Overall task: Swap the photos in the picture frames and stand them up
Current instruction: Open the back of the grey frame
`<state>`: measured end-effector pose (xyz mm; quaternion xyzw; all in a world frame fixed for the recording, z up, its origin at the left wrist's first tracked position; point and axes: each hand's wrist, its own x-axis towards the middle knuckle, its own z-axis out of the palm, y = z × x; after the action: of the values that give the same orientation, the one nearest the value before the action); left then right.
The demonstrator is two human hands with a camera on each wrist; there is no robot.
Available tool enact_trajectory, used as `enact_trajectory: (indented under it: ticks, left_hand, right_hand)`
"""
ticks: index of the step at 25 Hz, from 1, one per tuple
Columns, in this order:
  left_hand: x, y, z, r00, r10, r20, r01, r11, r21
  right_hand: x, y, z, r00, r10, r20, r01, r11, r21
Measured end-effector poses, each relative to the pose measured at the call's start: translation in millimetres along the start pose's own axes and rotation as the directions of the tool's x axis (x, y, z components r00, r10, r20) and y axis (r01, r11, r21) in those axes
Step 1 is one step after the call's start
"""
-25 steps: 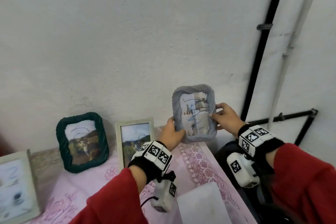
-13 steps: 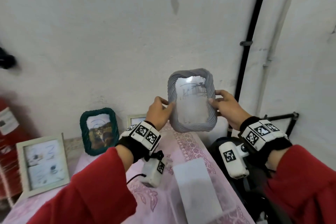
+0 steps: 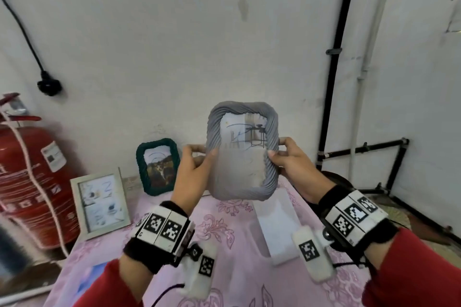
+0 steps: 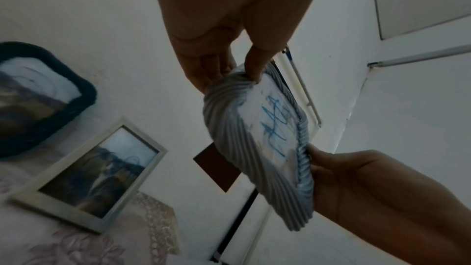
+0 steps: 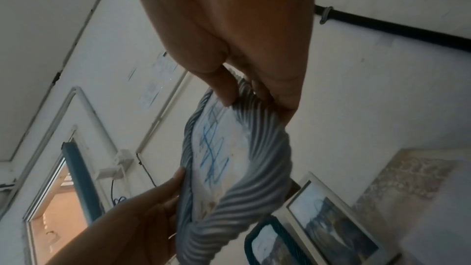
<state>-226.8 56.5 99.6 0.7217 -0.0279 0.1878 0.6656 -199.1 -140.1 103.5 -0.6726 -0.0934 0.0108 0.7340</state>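
I hold a grey rope-textured picture frame [image 3: 270,132] upright in the air above the table, its glass facing me, with a scribbled photo inside. My left hand [image 3: 199,159] pinches its left edge, thumb on the front. My right hand [image 3: 282,154] pinches the right edge the same way. Both wrist views show the grey frame [image 4: 224,128] [image 5: 260,158] from below, pinched between thumb and fingers. A dark green frame [image 3: 158,167] stands against the wall, and a pale frame [image 4: 89,176] stands beside it. Another pale frame [image 3: 99,203] stands at the table's left.
The table wears a pink flowered cloth [image 3: 224,232]. A white sheet [image 3: 279,224] lies flat on it at the right. A red fire extinguisher [image 3: 27,177] stands left of the table. Black pipes [image 3: 334,57] run down the wall at the right.
Both hands have lifted the grey frame up and toward me, away from the wall. The head view has swung left, bringing the extinguisher into sight.
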Motion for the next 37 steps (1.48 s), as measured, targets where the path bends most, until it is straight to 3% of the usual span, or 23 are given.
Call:
enact_trajectory:
  ticks: [3,10,18,23,27,29,31,34,37]
  left_hand:
    - [-27,-11,-25,0.997,0.001,-0.075,-0.005,0.999,-0.053]
    - [-81,-41,-65,0.990,-0.078,-0.121,0.059,0.986,-0.154]
    - [-118,-68,-86,0.972,-0.091,-0.218,0.055,0.984,-0.169]
    - [-134,-88,-79,0.945,-0.122,-0.303,0.130,0.992,0.007]
    - [-141,-103,-73,0.942,-0.120,-0.313,0.222,0.923,0.315]
    - [-147,-105,-69,0.956,0.015,-0.293,0.134,0.867,0.479]
    - [-153,-101,-59,0.971,0.097,-0.220,0.030,0.860,0.509]
    - [-161,-96,-42,0.994,0.084,-0.070,-0.043,0.888,0.457]
    - [-167,-92,-28,0.997,0.080,0.007,-0.076,0.912,0.402]
  right_hand:
    - [-19,13,18,0.998,-0.010,0.063,0.006,0.998,0.060]
    - [-43,52,56,0.988,0.024,0.155,-0.053,0.981,0.186]
    - [-70,90,79,0.982,0.103,0.160,-0.133,0.972,0.193]
    - [-86,106,77,0.985,0.138,0.103,-0.152,0.977,0.148]
    - [-94,118,74,0.985,0.161,0.069,-0.167,0.980,0.108]
    - [-97,123,75,0.984,0.172,0.055,-0.178,0.975,0.131]
    - [-98,127,75,0.984,0.173,0.043,-0.177,0.974,0.145]
    - [-100,131,76,0.986,0.155,0.062,-0.164,0.972,0.169]
    - [-103,130,76,0.980,0.153,0.128,-0.179,0.956,0.230]
